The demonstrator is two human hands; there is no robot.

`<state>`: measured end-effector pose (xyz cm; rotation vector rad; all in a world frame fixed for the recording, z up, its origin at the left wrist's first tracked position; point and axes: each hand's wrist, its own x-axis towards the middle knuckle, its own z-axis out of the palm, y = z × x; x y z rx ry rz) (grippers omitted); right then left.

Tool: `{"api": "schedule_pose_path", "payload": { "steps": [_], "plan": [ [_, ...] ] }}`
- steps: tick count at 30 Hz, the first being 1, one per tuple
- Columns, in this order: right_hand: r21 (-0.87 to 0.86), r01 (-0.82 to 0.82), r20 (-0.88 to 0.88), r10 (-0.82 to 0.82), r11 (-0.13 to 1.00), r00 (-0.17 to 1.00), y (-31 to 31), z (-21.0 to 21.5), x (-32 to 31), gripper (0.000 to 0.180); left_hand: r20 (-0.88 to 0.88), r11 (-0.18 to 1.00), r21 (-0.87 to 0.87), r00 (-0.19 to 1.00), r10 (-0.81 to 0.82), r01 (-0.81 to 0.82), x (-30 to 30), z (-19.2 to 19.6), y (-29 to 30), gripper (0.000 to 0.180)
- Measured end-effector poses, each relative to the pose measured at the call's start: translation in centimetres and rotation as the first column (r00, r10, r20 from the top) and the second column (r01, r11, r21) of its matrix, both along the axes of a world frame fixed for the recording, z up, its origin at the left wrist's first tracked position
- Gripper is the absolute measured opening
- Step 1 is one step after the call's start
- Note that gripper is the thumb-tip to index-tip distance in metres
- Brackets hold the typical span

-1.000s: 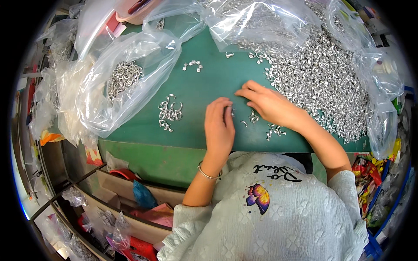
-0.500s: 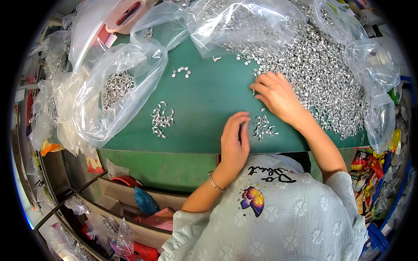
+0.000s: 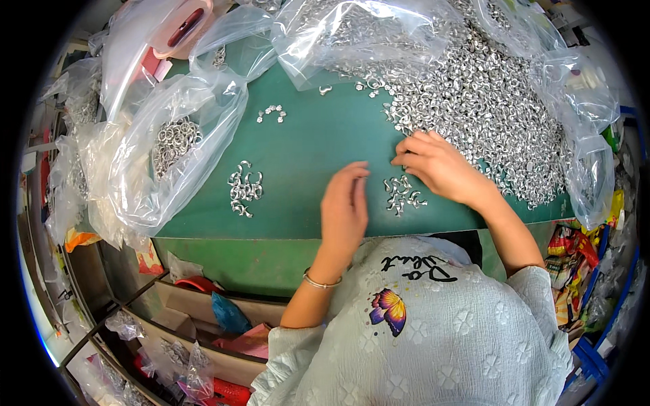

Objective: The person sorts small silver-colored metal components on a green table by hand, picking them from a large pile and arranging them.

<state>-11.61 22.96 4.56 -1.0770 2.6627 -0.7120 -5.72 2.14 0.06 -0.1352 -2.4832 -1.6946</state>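
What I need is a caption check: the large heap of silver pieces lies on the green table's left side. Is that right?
Wrong side: the head view shows the large heap of silver pieces on the right side of the green table.

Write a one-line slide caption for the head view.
Left hand and right hand over a green tabletop, the right hand beside a large heap of small silvery pieces.

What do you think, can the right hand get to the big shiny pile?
Probably yes: the right hand is at the left edge of the big pile of silvery pieces. Clear plastic lies over some of the far part, but the near side looks uncovered.
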Motion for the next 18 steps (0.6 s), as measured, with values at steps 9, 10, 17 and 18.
{"api": "schedule_pose_path", "payload": {
  "steps": [9,10,17,18],
  "plan": [
    [0.045,-0.004,-0.281,0.016,0.999,0.96,-1.6,-2.4,-2.2,0.017,-0.092,0.96,-0.035,0.956,-0.28,0.278,1.2,0.0,3.1,0.018],
    [0.056,0.005,-0.288,0.011,0.998,0.958,-2.5,-2.5,-3.3,0.017,-0.095,0.957,-0.038,0.952,-0.29,0.287,1.2,0.0,3.1,0.017],
    [-0.197,0.167,-0.334,-0.226,0.966,0.915,-1.8,-2.3,-5.8,0.02,-0.07,0.997,-0.066,0.997,-0.043,0.038,0.4,0.6,0.3,0.016],
    [-0.218,0.196,-0.299,-0.257,0.956,0.919,-1.0,-1.8,-4.4,0.021,-0.013,0.999,-0.041,1.0,0.007,-0.007,0.3,0.5,-0.2,0.015]
  ]
}}
